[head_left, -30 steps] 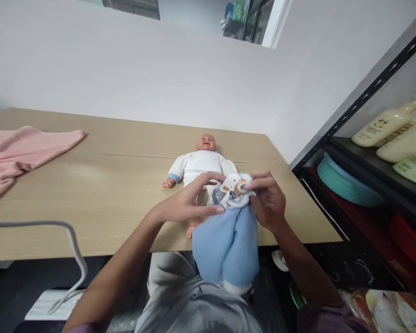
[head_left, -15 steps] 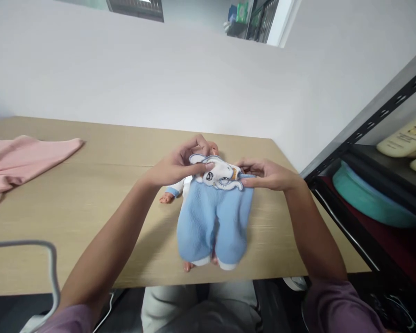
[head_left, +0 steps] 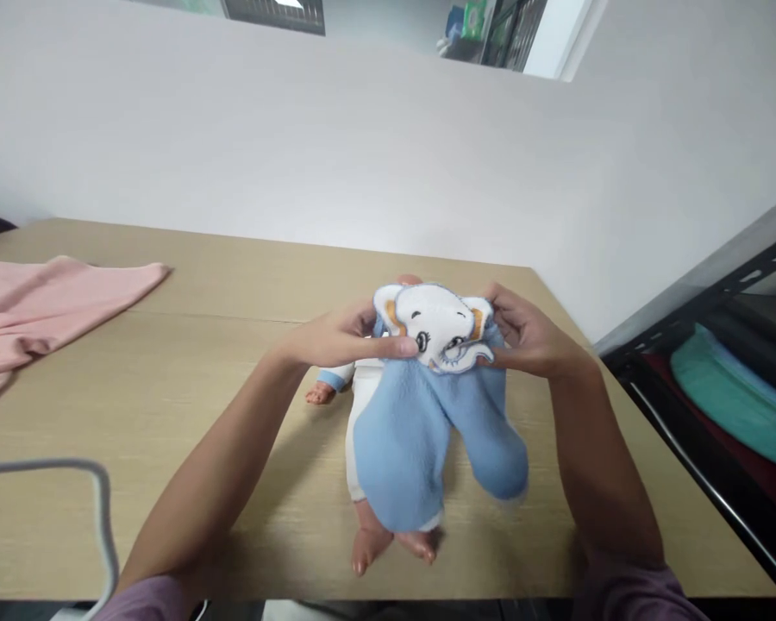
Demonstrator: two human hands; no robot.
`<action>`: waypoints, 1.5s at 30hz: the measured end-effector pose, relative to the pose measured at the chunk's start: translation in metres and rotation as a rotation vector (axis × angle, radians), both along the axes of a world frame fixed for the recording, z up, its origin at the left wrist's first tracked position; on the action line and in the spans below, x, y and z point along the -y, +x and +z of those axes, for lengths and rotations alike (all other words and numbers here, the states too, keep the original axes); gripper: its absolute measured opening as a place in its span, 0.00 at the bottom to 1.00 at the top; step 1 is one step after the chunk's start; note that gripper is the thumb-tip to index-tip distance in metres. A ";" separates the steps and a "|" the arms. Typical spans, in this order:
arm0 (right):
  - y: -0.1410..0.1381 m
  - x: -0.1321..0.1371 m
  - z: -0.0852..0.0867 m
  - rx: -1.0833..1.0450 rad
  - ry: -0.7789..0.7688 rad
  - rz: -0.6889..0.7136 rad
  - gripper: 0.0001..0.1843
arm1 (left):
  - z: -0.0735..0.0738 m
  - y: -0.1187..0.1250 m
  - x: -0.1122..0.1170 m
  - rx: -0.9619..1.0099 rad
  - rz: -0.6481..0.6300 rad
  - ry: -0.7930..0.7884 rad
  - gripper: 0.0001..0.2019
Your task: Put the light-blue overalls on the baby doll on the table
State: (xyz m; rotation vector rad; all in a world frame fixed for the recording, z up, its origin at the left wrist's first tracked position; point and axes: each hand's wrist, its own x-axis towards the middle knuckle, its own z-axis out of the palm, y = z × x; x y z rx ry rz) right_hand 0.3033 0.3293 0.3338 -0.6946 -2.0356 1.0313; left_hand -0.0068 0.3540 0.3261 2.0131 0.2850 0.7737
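A pair of light blue fleece doll pants (head_left: 401, 440) with a white elephant-face patch (head_left: 436, 315) at the top hangs between my hands. My left hand (head_left: 355, 332) pinches the patch side, its thumb lying over the front near an embroidered eye. At the other upper edge, my right hand (head_left: 527, 332) grips the fabric with the thumb in front. Behind and below the pants, a baby doll (head_left: 362, 392) in white clothes lies on its back on the table. One doll hand with a blue cuff and both bare feet show; the head is mostly covered.
A pink garment (head_left: 58, 302) is spread at the left of the wooden table (head_left: 233, 474). A grey bent tube (head_left: 100, 509) rises at the near left. To the right stands a dark metal shelf (head_left: 698, 302) with folded teal cloth (head_left: 737, 397). A white wall (head_left: 362, 147) backs the table.
The pants have been raised and shifted right, and their legs now swing apart. More of the doll's white clothing and feet shows. The view has tilted and moved slightly.
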 end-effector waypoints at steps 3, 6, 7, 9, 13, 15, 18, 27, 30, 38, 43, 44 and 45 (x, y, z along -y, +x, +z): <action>0.002 -0.005 -0.002 0.097 0.050 0.007 0.27 | 0.000 0.001 0.001 0.028 0.057 0.057 0.16; 0.006 -0.004 0.000 0.140 0.062 0.005 0.27 | 0.002 -0.002 0.004 -0.070 0.118 0.107 0.16; 0.007 -0.003 0.002 0.146 0.068 0.001 0.27 | 0.004 -0.004 0.005 -0.115 0.131 0.112 0.18; 0.010 0.000 0.006 0.152 0.089 0.020 0.24 | 0.008 -0.010 0.006 -0.219 0.123 0.121 0.20; 0.013 0.004 0.014 0.233 0.115 0.102 0.16 | 0.014 -0.021 0.004 -0.320 0.077 0.193 0.14; 0.013 0.004 0.015 0.292 0.124 0.110 0.14 | 0.014 -0.023 0.002 -0.299 0.102 0.214 0.13; 0.012 0.001 0.011 0.224 0.105 0.130 0.17 | 0.013 -0.022 0.000 -0.253 0.121 0.213 0.14; 0.011 -0.001 0.000 -0.047 0.053 -0.058 0.19 | 0.011 -0.016 -0.003 -0.204 0.128 0.236 0.10; 0.021 0.001 0.006 -0.027 0.213 -0.135 0.14 | 0.014 -0.019 -0.002 -0.161 0.183 0.260 0.10; 0.013 -0.009 0.005 0.178 0.180 0.007 0.41 | 0.016 -0.014 0.002 -0.038 0.269 0.315 0.14; -0.016 -0.008 -0.012 0.327 0.050 0.123 0.30 | 0.009 -0.010 0.001 -0.076 0.302 0.312 0.15; -0.020 -0.006 -0.015 0.319 0.008 0.125 0.27 | 0.008 -0.010 0.001 -0.083 0.312 0.314 0.16; -0.022 -0.004 -0.016 0.295 -0.016 0.124 0.26 | 0.007 -0.009 0.001 -0.083 0.321 0.313 0.17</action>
